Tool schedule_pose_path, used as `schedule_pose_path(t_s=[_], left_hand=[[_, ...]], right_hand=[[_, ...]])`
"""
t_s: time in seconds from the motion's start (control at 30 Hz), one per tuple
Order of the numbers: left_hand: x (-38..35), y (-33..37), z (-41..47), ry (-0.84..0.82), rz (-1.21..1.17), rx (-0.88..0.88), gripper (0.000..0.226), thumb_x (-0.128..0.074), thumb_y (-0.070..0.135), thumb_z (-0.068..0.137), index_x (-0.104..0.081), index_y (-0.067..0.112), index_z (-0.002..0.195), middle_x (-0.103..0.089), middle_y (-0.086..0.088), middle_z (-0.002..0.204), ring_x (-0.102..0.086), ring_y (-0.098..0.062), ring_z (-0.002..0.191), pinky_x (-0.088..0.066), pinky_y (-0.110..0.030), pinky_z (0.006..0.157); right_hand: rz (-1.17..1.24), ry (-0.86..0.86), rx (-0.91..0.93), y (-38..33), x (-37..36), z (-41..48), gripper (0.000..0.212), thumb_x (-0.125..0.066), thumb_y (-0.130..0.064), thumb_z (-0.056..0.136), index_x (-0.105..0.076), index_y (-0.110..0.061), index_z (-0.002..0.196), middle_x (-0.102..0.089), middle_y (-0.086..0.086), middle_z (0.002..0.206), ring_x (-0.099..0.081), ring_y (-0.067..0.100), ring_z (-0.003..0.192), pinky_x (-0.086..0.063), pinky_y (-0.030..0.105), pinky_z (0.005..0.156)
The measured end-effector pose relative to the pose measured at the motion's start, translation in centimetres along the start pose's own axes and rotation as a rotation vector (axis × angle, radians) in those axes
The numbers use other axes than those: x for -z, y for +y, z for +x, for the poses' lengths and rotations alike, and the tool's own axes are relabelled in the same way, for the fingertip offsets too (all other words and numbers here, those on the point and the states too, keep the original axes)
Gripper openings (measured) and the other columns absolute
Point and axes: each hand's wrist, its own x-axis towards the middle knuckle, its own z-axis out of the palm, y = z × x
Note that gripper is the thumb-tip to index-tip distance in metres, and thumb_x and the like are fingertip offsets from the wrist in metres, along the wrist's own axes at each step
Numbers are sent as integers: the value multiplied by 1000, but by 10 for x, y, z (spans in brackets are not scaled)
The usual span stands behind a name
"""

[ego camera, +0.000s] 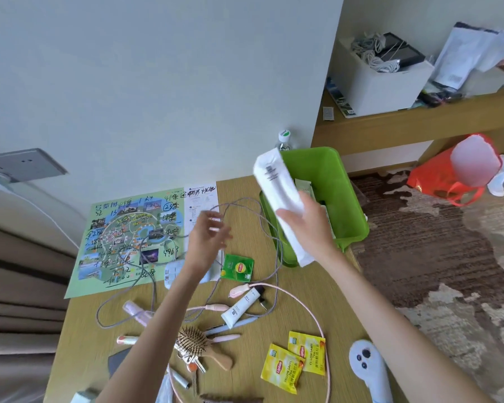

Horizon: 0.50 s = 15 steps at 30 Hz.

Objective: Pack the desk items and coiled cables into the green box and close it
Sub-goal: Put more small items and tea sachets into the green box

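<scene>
White packet (280, 205) is being gripped by the right hand (306, 225) over the green box (332, 170), ready for dropping in, while the left hand (207, 237) is hanging loose and empty above the tabletop (245, 373) mid-frame.

Right hand (304, 225) holds white packet (277, 199) over green box (352, 199).

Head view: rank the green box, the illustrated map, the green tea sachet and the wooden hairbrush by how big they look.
1. Illustrated map and green box look close in size; the box is partly covered, so I won't rank them.
2. Wooden hairbrush.
3. Green tea sachet. It lies farther away, which may shrink it slightly.
</scene>
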Motion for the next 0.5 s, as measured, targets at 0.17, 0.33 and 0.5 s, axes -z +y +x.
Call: schedule_pose_path(t_s=[0.17,0.33,0.5], left_hand=[[-22,-69,-2,-275,642,-66,37,-61,1,85,-54,16,118,-63,2,114,-58,-16,110,-51,-36,88],[-33,-104,0,-451,1065,-169,64,-61,9,85,-38,26,142,-36,7,149,-32,-16,137,-31,-35,112],[-35,-109,8,-470,1176,-249,66,-61,17,87,-33,27,145,-30,4,151,-30,-18,138,-28,-36,114]], right_hand=[[-282,193,-90,17,29,40,25,-61,-28,92,-46,-11,103,-51,-5,71,-39,7,52,-21,26,43],[-464,93,-224,39,32,59,37,-58,-24,95,-45,-1,120,-63,20,112,-62,37,90,-32,32,58],[-490,-184,-296,51,21,68,41,-60,-8,91,-38,-2,125,-58,16,106,-58,32,77,-46,38,57]])
